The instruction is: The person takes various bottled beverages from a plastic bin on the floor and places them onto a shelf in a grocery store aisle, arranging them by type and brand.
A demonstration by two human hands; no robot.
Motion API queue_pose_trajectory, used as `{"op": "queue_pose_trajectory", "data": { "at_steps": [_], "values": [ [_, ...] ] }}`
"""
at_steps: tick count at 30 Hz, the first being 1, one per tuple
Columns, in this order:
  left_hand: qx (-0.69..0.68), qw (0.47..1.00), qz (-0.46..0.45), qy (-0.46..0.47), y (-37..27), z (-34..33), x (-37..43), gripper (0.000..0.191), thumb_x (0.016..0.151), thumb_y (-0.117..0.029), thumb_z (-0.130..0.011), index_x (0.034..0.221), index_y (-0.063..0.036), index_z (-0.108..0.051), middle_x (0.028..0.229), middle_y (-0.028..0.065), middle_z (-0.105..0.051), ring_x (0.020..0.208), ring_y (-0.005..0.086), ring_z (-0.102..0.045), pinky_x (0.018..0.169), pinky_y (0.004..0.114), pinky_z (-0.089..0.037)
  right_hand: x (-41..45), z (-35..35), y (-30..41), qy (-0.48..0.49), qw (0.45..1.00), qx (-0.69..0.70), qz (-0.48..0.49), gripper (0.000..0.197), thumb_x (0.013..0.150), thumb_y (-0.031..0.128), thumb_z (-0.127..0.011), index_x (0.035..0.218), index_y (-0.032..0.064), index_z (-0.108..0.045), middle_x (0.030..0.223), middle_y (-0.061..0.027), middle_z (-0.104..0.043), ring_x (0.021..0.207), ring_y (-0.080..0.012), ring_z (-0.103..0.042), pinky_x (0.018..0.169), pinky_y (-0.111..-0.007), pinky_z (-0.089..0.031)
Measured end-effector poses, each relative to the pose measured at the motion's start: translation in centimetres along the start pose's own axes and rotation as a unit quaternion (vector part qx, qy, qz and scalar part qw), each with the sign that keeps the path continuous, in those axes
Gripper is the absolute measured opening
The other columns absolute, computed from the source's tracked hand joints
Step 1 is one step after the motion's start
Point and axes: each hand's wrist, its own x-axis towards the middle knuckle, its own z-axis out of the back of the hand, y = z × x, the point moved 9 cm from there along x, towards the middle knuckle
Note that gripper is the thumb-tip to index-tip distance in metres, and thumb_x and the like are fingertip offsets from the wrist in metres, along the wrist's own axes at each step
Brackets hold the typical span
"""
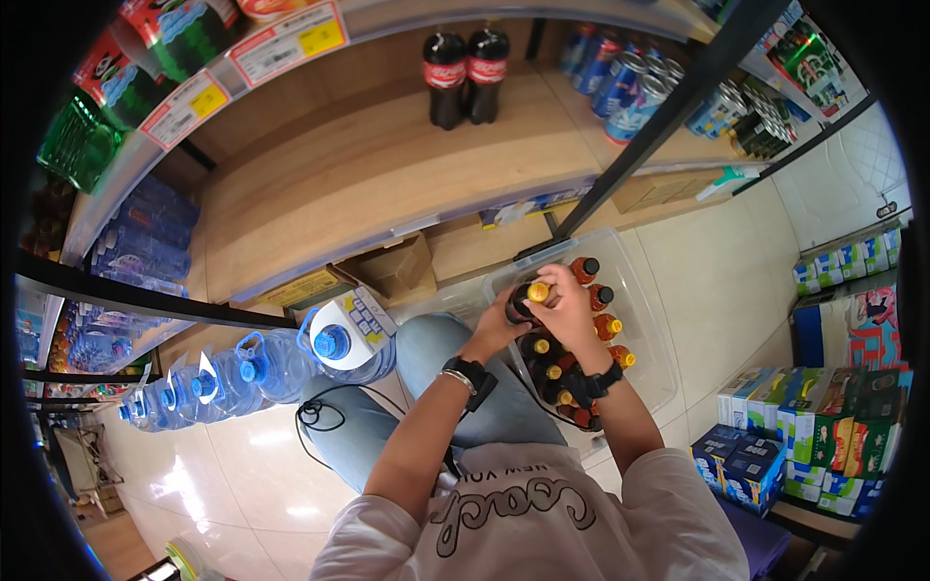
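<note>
A dark bottle with a yellow cap is held between my two hands above a clear plastic bin. My left hand wraps around the bottle's body. The fingers of my right hand are at its cap and neck. Below them, several dark bottles with yellow caps stand close together in the bin. Along the bin's right side are amber bottles, some with black caps and some with yellow ones. My right forearm hides part of the bin's contents.
Two cola bottles stand on the wooden shelf ahead, with drink cans to their right. A black shelf post rises by the bin. Large water bottles line the left. Stacked drink cartons sit at right.
</note>
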Motion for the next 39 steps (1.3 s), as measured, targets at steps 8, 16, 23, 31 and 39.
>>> {"op": "queue_pose_trajectory", "data": {
  "at_steps": [8, 16, 23, 31, 39],
  "values": [
    [-0.117, 0.992, -0.047, -0.008, -7.3, 3.4, -2.8, 0.067, 0.068, -0.012, -0.083, 0.128, -0.0039, -0.055, 0.114, 0.0102, -0.067, 0.107, 0.0189, -0.062, 0.097, 0.032, -0.046, 1.7, 5.0, 12.1, -0.073, 0.987, 0.137, 0.031, 0.052, 0.074, 0.004, -0.081, 0.116, 0.0007, -0.052, 0.095, -0.0067, -0.068, 0.065, -0.0035, -0.056, 0.058, -0.019, -0.046],
    [-0.239, 0.969, -0.028, 0.062, -11.6, 6.6, -6.4, 0.051, 0.072, -0.006, -0.08, 0.12, -0.0015, -0.061, 0.101, 0.0014, -0.066, 0.093, 0.009, -0.06, 0.087, 0.027, -0.048, 3.2, 1.5, 11.3, 0.053, 0.929, 0.367, 0.0, 0.062, 0.084, 0.008, -0.074, 0.137, -0.0033, -0.043, 0.124, -0.0102, -0.059, 0.113, -0.0168, -0.056, 0.1, -0.033, -0.043],
    [-0.226, 0.972, -0.008, 0.063, -11.9, 9.1, -8.2, 0.055, 0.074, -0.004, -0.078, 0.124, 0.0003, -0.057, 0.103, 0.0023, -0.066, 0.093, 0.0102, -0.061, 0.085, 0.027, -0.049, 2.5, -2.0, 12.6, 0.096, 0.916, 0.389, -0.016, 0.079, 0.078, 0.009, -0.08, 0.143, -0.0028, -0.035, 0.13, -0.0104, -0.054, 0.118, -0.0174, -0.054, 0.104, -0.034, -0.041],
    [-0.302, 0.934, 0.018, 0.192, -15.0, 9.0, -9.4, 0.048, 0.079, -0.014, -0.077, 0.121, 0.0004, -0.058, 0.099, 0.0033, -0.067, 0.09, 0.011, -0.063, 0.08, 0.026, -0.05, 1.7, -3.2, 15.2, 0.117, 0.922, 0.369, -0.013, 0.081, 0.066, 0.008, -0.087, 0.134, 0.0, -0.044, 0.117, -0.0087, -0.061, 0.107, -0.0187, -0.062, 0.095, -0.034, -0.05],
    [-0.396, 0.91, -0.026, 0.121, -15.3, 9.2, -8.8, 0.051, 0.074, -0.012, -0.075, 0.118, -0.0008, -0.051, 0.091, 0.0088, -0.063, 0.086, 0.021, -0.065, 0.075, 0.036, -0.053, 2.3, -3.4, 14.1, 0.119, 0.886, 0.441, -0.074, 0.074, 0.077, 0.009, -0.081, 0.137, -0.0038, -0.041, 0.125, -0.0171, -0.058, 0.112, -0.0227, -0.06, 0.095, -0.035, -0.05]
  ]
}}
